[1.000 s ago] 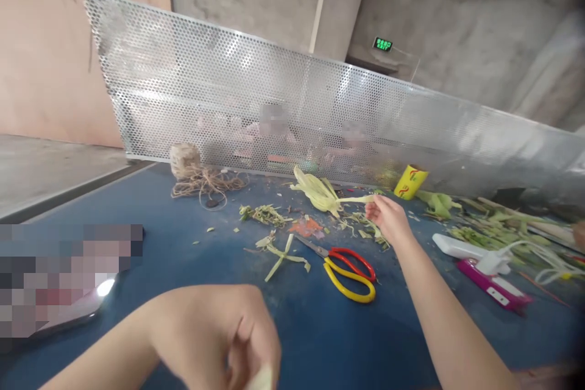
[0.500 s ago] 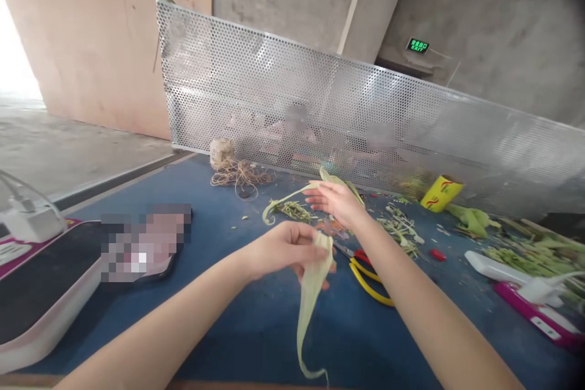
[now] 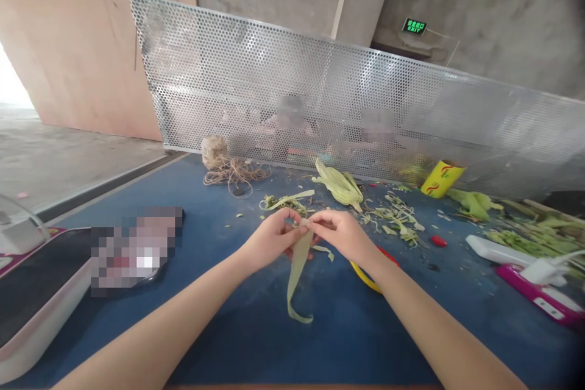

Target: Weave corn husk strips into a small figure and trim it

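Observation:
A pale green husk strip [image 3: 297, 271] hangs down over the blue table [image 3: 256, 341], its lower end curling just above the surface. My left hand [image 3: 269, 239] pinches its top end from the left. My right hand [image 3: 342, 234] pinches the same top end from the right, fingertips almost meeting the left ones. Yellow and red scissors [image 3: 365, 273] lie on the table partly hidden under my right wrist. A corn cob in its husk [image 3: 340, 184] lies further back.
A perforated metal screen [image 3: 320, 103] stands across the far edge, with people behind it. A ball of twine [image 3: 219, 158] sits at back left, a yellow cup [image 3: 441, 178] and green husk scraps [image 3: 397, 219] at back right. A white device [image 3: 31, 298] lies at left, pink and white items [image 3: 530, 280] at right.
My right hand has come back from the corn cob to join my left hand on the top of the husk strip. The cob now lies on the table.

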`<action>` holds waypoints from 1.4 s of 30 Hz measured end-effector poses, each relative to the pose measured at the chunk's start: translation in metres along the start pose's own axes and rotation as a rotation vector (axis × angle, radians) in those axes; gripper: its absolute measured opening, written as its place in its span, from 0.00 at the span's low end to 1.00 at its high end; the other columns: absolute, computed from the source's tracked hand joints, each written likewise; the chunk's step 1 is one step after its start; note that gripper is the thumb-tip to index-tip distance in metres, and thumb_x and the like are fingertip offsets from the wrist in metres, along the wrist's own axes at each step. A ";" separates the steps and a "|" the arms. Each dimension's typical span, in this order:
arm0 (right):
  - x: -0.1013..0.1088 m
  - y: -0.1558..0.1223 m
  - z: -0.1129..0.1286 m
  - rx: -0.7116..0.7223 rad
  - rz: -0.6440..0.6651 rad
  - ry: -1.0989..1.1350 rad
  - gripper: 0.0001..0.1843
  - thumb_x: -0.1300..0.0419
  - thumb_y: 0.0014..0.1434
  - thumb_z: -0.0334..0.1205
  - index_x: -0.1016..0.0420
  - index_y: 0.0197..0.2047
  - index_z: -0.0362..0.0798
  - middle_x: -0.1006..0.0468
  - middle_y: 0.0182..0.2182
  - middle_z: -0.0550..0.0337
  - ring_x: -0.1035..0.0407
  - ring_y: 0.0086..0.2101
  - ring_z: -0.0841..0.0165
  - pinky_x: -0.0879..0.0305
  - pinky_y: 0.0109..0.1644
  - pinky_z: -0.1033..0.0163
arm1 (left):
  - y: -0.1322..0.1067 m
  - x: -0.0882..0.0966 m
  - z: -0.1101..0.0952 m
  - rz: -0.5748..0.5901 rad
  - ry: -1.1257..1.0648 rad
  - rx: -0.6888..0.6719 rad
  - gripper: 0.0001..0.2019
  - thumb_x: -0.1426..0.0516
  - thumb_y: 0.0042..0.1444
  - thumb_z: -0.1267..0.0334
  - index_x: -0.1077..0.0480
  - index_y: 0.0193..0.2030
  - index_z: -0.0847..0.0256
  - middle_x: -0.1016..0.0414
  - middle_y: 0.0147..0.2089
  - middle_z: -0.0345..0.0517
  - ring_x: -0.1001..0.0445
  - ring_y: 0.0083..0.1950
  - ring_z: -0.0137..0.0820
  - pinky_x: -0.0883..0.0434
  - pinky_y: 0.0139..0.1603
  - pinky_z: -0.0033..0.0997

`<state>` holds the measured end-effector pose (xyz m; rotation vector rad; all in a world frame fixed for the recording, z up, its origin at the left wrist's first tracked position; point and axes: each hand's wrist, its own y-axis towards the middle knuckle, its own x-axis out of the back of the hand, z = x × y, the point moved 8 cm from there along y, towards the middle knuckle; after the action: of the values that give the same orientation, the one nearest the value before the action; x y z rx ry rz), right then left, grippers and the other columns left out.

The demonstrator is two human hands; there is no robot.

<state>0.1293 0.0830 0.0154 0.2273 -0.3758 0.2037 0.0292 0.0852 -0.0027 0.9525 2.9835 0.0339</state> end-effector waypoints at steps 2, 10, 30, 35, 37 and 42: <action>0.002 -0.002 -0.004 -0.009 -0.003 0.026 0.11 0.41 0.51 0.45 0.25 0.31 0.46 0.23 0.27 0.59 0.28 0.28 0.67 0.32 0.35 0.62 | -0.001 -0.002 0.001 -0.007 0.012 -0.002 0.14 0.44 0.52 0.55 0.46 0.34 0.58 0.24 0.28 0.42 0.22 0.29 0.38 0.28 0.26 0.33; 0.013 -0.014 -0.017 -0.048 -0.045 0.158 0.09 0.39 0.50 0.41 0.25 0.34 0.45 0.23 0.24 0.61 0.28 0.25 0.70 0.30 0.33 0.64 | 0.000 -0.016 0.012 0.013 -0.077 0.030 0.11 0.46 0.55 0.57 0.46 0.34 0.58 0.24 0.28 0.39 0.23 0.26 0.36 0.27 0.26 0.35; 0.016 -0.031 -0.005 0.131 0.015 0.238 0.06 0.37 0.48 0.33 0.22 0.32 0.49 0.26 0.28 0.61 0.30 0.31 0.72 0.30 0.34 0.68 | -0.007 -0.031 0.020 0.021 -0.330 0.254 0.09 0.42 0.53 0.61 0.37 0.30 0.64 0.25 0.27 0.42 0.22 0.30 0.35 0.27 0.33 0.30; 0.014 -0.031 -0.010 0.059 0.017 0.315 0.04 0.37 0.48 0.36 0.24 0.30 0.47 0.26 0.26 0.63 0.30 0.28 0.73 0.30 0.34 0.67 | -0.007 -0.032 0.014 0.045 -0.297 0.197 0.10 0.40 0.49 0.63 0.37 0.29 0.64 0.25 0.26 0.41 0.22 0.29 0.34 0.27 0.32 0.28; 0.014 -0.031 -0.013 0.021 0.005 0.324 0.07 0.37 0.48 0.34 0.26 0.34 0.47 0.27 0.26 0.64 0.30 0.28 0.73 0.30 0.34 0.67 | -0.006 -0.031 0.015 0.034 -0.272 0.191 0.10 0.39 0.49 0.63 0.37 0.29 0.64 0.25 0.25 0.40 0.22 0.28 0.33 0.26 0.34 0.30; 0.017 -0.032 -0.016 -0.021 -0.026 0.258 0.12 0.39 0.48 0.31 0.30 0.38 0.47 0.29 0.26 0.64 0.31 0.29 0.74 0.31 0.35 0.67 | -0.005 -0.029 0.015 0.008 -0.232 0.165 0.09 0.41 0.50 0.64 0.38 0.29 0.63 0.25 0.26 0.38 0.23 0.28 0.31 0.26 0.37 0.38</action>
<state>0.1581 0.0595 0.0021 0.1827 -0.1187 0.2004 0.0507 0.0647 -0.0182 0.9110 2.8021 -0.3055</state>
